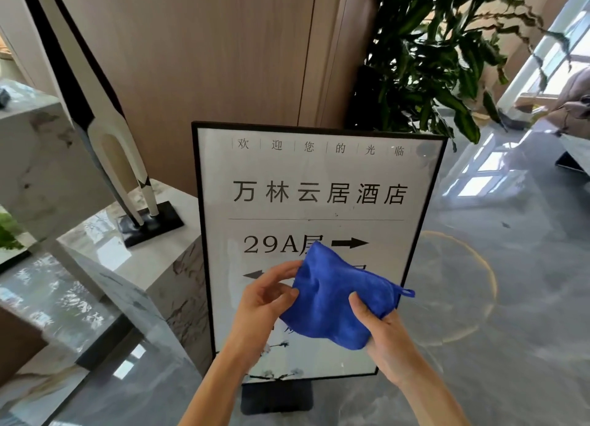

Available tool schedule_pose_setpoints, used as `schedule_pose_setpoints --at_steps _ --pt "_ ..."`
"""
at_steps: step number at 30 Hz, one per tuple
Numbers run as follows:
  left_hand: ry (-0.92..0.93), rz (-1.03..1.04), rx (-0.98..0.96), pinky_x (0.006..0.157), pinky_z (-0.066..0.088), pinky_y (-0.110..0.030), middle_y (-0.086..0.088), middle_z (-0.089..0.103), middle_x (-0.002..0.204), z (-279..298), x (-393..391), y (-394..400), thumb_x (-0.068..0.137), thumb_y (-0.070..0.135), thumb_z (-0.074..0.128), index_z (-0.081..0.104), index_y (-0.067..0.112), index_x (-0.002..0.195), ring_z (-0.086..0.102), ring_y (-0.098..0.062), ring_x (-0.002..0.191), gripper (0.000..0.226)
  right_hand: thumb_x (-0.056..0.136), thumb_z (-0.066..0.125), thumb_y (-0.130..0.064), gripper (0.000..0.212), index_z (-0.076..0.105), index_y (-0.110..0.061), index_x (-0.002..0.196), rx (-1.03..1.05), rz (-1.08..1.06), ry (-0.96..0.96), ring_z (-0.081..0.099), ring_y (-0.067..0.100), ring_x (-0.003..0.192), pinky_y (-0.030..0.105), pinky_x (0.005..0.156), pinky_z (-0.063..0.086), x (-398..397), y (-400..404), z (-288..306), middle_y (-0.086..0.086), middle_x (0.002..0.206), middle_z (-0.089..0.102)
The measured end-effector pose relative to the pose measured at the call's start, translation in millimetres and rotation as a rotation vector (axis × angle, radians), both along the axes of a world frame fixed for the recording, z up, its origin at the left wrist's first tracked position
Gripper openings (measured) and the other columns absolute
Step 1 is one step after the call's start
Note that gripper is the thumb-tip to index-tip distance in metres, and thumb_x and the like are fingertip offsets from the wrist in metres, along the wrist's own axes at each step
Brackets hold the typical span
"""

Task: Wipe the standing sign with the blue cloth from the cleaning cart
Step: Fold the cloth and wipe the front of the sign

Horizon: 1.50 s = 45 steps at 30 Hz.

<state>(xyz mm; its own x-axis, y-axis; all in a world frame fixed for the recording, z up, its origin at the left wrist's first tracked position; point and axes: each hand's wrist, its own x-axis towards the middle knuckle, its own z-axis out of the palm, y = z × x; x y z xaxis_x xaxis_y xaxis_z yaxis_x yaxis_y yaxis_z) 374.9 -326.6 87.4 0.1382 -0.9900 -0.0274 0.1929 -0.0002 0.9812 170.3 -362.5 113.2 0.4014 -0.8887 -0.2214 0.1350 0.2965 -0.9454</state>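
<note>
- The soft, fuzzy blue microfibre cloth (332,301) is bunched in the air in front of the lower half of the tall black-framed standing sign with a glossy white printed panel (319,176); I cannot tell whether it touches the panel.
- The left hand (265,304) pinches the cloth's left edge between thumb and curled fingers (281,270); the right hand (383,336) grips its lower right corner, thumb on top. A small hanging loop (407,292) sticks out at the right.
- The cloth looks crumpled rather than folded flat, so a wipe would likely smear or skip strips of the panel.
- The sign stands on a narrow dark post and base (277,397) on the polished grey marble floor (510,298). A hard push high on the panel could tip or slide it, since the slick floor probably gives little grip.
- The panel is smooth and reflective, so streaks would show; faint specks sit near the middle line.
- The veined marble desk (143,259) just left carries a slender black-and-white sculpture (105,131) on a flat black plate; a wide elbow swing might knock it.
- The dark leafy plant (447,58) rises behind the sign's top right corner.
</note>
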Motion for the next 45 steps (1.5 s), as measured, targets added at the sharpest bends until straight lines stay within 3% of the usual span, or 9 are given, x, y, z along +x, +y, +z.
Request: schedule_pose_setpoints --at_steps 4,8,13,22,25,29,34,39,45 --pt "0.305 -0.045 -0.011 0.077 0.056 -0.034 -0.008 0.066 0.128 2.3 -1.6 -0.9 0.091 0.004 0.058 0.064 0.021 0.13 0.066 -0.023 0.096 0.043 0.08 0.077 -0.047 0.045 0.072 -0.028 0.121 0.109 -0.006 -0.081 0.064 0.023 0.126 0.033 0.093 0.058 1.0 -4.0 -0.6 0.007 0.132 0.07" --pt "0.582 -0.084 -0.025 0.086 0.057 -0.035 -0.013 0.063 0.131 5.2 -3.9 -1.2 0.086 0.004 0.069 0.059 0.014 0.135 0.066 -0.027 0.111 0.051 0.095 0.064 -0.036 0.048 0.059 -0.017 0.138 0.225 -0.018 -0.199 0.061 0.028 0.13 0.04 0.096 0.058 -4.5 -4.0 -10.8 0.01 0.139 0.065" --pt "0.71 -0.084 -0.006 0.085 0.059 -0.039 -0.012 0.064 0.124 4.9 -10.8 -5.4 0.078 -0.001 0.07 0.06 0.015 0.135 0.065 -0.029 0.115 0.06 0.1 0.058 -0.034 0.047 0.055 -0.011 0.141 0.291 0.012 -0.233 0.06 0.043 0.127 0.058 0.092 0.056 -2.0 0.6 -27.0 0.02 0.14 0.061" --pt "0.725 -0.072 0.023 0.086 0.06 -0.042 -0.013 0.066 0.123 4.2 -16.4 -10.5 0.081 -0.007 0.058 0.064 0.012 0.13 0.066 -0.033 0.114 0.053 0.08 0.065 -0.053 0.065 0.068 -0.006 0.125 0.496 0.057 0.038 0.074 0.039 0.101 0.047 0.076 0.062 -2.2 -1.6 -32.4 0.023 0.12 0.072" --pt "0.748 -0.069 0.027 0.083 0.06 -0.04 -0.013 0.067 0.121 4.8 -16.8 -11.1 0.081 -0.007 0.058 0.065 0.011 0.13 0.066 -0.032 0.113 0.053 0.083 0.054 -0.062 0.07 0.068 -0.008 0.126 0.512 0.121 0.101 0.071 0.038 0.107 0.046 0.086 0.058 -5.3 -2.4 -34.3 0.022 0.122 0.072" --pt "0.776 -0.074 0.025 0.083 0.059 -0.04 -0.012 0.068 0.121 5.1 -17.1 -12.2 0.082 -0.007 0.058 0.064 0.012 0.131 0.065 -0.033 0.116 0.053 0.089 0.057 -0.048 0.055 0.064 -0.017 0.133 0.411 -0.033 -0.041 0.065 0.031 0.123 0.05 0.101 0.051 -0.7 -3.2 -42.1 0.011 0.132 0.07" --pt "0.782 -0.082 0.015 0.084 0.059 -0.041 -0.012 0.067 0.124 6.0 -16.9 -12.1 0.078 -0.001 0.068 0.061 0.013 0.134 0.065 -0.033 0.117 0.058 0.099 0.06 -0.029 0.045 0.059 -0.005 0.136 0.289 -0.107 -0.234 0.058 0.037 0.131 0.047 0.109 0.046 3.3 -1.3 -44.8 0.021 0.14 0.061" --pt "0.761 -0.056 0.03 0.083 0.059 -0.041 -0.01 0.067 0.124 4.3 -17.0 -10.8 0.073 0.003 0.074 0.063 0.016 0.133 0.065 -0.032 0.117 0.062 0.092 0.067 -0.018 0.038 0.068 -0.001 0.125 0.401 -0.187 -0.305 0.063 0.038 0.124 0.048 0.109 0.046 4.9 2.7 -49.3 0.025 0.135 0.063" --pt "0.734 -0.056 0.036 0.091 0.057 -0.044 -0.009 0.067 0.121 3.4 -18.1 -10.4 0.071 0.003 0.074 0.063 0.015 0.132 0.063 -0.031 0.119 0.063 0.092 0.06 -0.026 0.045 0.063 -0.003 0.13 0.543 -0.194 -0.377 0.076 0.034 0.094 0.039 0.068 0.064 18.2 18.1 -38.9 0.022 0.126 0.07"
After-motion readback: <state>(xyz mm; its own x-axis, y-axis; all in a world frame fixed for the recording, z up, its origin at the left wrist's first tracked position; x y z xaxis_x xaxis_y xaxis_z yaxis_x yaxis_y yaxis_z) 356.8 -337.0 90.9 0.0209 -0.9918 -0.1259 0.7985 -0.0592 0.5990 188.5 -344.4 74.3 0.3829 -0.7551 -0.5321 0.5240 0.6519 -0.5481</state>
